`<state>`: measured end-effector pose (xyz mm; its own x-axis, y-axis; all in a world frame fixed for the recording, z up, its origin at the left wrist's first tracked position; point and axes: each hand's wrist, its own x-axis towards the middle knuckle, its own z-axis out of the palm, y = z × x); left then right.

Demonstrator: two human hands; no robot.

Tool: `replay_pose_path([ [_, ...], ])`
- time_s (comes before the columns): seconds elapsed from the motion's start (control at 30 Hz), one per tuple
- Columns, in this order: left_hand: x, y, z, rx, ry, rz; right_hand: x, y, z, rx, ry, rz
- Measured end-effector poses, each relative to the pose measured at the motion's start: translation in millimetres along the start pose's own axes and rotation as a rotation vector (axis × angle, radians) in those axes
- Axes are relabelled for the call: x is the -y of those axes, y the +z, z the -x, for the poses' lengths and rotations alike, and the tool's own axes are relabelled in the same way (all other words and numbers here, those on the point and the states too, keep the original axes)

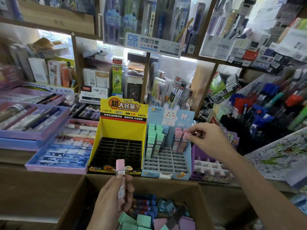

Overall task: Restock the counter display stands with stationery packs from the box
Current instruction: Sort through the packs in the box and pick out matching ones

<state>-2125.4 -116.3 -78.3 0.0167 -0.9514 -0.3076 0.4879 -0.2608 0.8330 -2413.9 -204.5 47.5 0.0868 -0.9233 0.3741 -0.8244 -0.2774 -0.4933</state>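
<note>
My left hand (113,195) grips an upright pink lead-refill pack (120,173) above the cardboard box (166,185). My right hand (207,136) pinches the pink cap of another pack (183,143) standing in the back right of the blue rabbit display stand (167,160). Green, blue and pink packs (155,140) fill that stand's back rows; its front slots are bare. The yellow display stand (119,138) to its left has an unfilled black grid. The box holds loose green, pink, purple and dark blue packs (149,218).
Purple trays of pens (61,151) lie left of the yellow stand. A purple stand (209,166) with white triangular items sits right of the blue one. Pen racks (265,110) rise at the right; stocked wooden shelves (116,72) stand behind.
</note>
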Motion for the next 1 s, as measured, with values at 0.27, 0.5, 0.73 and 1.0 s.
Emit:
replay_pose_path([
  [0.27,0.1,-0.1,-1.8,0.027,-0.002,-0.004,-0.5,-2.7,-5.1,0.023,-0.026,0.033],
  [0.5,0.3,-3.4,-2.6,0.025,-0.014,-0.005,-2.3,-1.4,-9.4,0.042,0.002,0.058],
  [0.73,0.9,-4.3,-4.2,0.031,0.003,0.014,-3.9,-3.0,-7.0,0.064,0.005,0.126],
  [1.0,2.6,-3.8,-5.0,0.022,-0.011,0.007,-3.8,2.4,-11.5,0.113,-0.176,0.37],
])
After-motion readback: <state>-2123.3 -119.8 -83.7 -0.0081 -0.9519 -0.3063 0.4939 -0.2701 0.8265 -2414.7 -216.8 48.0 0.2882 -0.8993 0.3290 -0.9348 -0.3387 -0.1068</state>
